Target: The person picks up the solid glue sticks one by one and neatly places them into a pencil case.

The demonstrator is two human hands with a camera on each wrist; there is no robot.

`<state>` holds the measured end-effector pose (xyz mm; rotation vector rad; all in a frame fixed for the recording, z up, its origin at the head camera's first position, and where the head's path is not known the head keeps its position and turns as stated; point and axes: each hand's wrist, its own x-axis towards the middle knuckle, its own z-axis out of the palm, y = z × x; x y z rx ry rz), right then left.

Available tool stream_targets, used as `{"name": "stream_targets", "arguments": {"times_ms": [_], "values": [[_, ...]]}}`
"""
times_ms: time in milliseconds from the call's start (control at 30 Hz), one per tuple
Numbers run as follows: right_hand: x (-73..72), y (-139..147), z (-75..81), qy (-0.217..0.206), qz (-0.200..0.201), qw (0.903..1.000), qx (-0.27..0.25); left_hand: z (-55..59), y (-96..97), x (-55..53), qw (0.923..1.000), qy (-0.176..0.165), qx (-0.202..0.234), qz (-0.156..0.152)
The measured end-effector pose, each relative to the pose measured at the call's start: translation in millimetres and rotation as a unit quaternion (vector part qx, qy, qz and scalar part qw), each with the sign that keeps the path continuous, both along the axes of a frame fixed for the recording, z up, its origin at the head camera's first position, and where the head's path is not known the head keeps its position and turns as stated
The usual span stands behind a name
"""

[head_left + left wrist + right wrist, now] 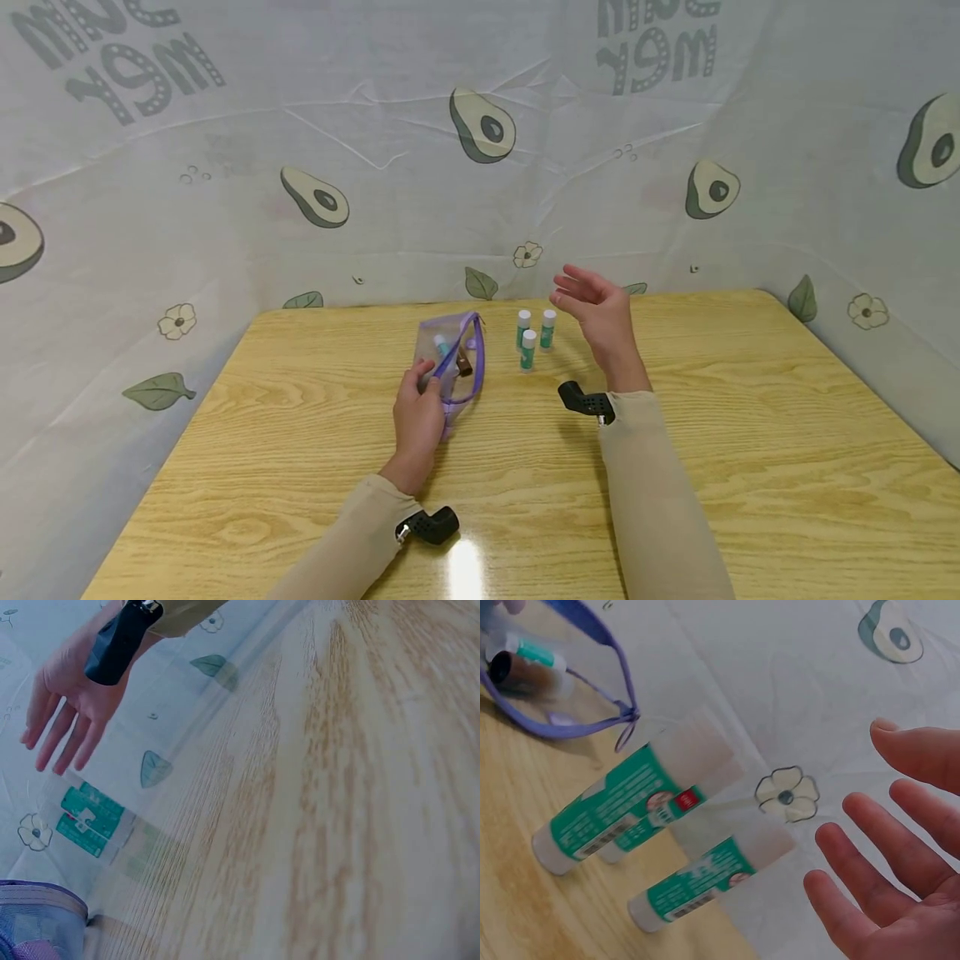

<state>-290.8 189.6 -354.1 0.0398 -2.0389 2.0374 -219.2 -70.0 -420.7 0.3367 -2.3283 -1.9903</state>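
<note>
My left hand [420,412] grips the near side of a see-through zip pouch [423,333] with purple trim, its opening spread to the right. Inside the pouch show a glue stick [534,651] and a small brown bottle-like item [464,362] with a dark end. Three glue sticks with white caps and green labels stand upright right of the pouch: a front glue stick [528,351], a left rear glue stick [522,325] and a right rear glue stick [548,330]. Raised beside them, my right hand [603,321] holds nothing, its fingers apart and loosely bent.
The wooden table [750,400] reaches back to a pale cloth [405,208] printed with avocados, leaves and flowers. Black wrist cameras sit on both sleeves, the left camera [435,527] low over the table and the right camera [581,398] nearer the glue sticks.
</note>
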Motion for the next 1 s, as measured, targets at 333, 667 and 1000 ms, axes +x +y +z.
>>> {"name": "stream_targets", "arguments": {"times_ms": [333,667,1000], "values": [[-7.5,1.5,-24.2,-0.057,0.024,0.998,0.015,0.4,-0.2,-2.0,1.0,0.003,0.002,0.004],[-9.6,1.9,-37.7,-0.093,0.024,0.9941,0.05,0.2,1.5,-2.6,1.0,-0.005,0.004,-0.003],[-13.1,-1.6,-45.3,-0.098,0.027,0.9921,0.073,0.7,1.2,-2.9,0.9999,-0.013,0.004,0.001]]}}
